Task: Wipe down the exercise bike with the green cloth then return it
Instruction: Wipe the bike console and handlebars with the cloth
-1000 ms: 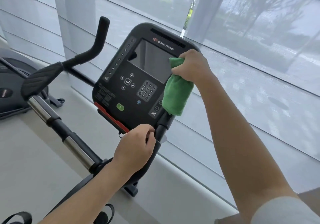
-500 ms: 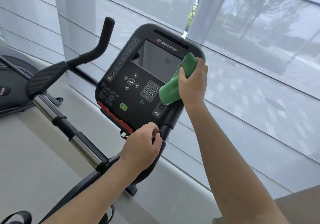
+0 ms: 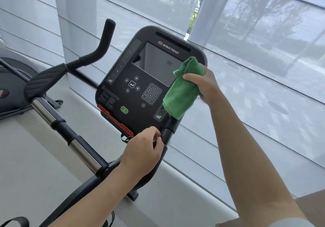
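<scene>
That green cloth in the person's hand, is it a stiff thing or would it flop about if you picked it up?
Probably floppy: the green cloth bunches in the right hand and its lower end hangs loose over the console. Likely light, since a few fingers hold it. Its fuzzy surface suggests it grips rather than slips.

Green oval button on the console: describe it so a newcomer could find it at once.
Start at the black console of the exercise bike. Drop below its screen, past the number keypad, toward the red strip along the lower edge. Just above it sits the green oval button, the console's only green key.
</scene>
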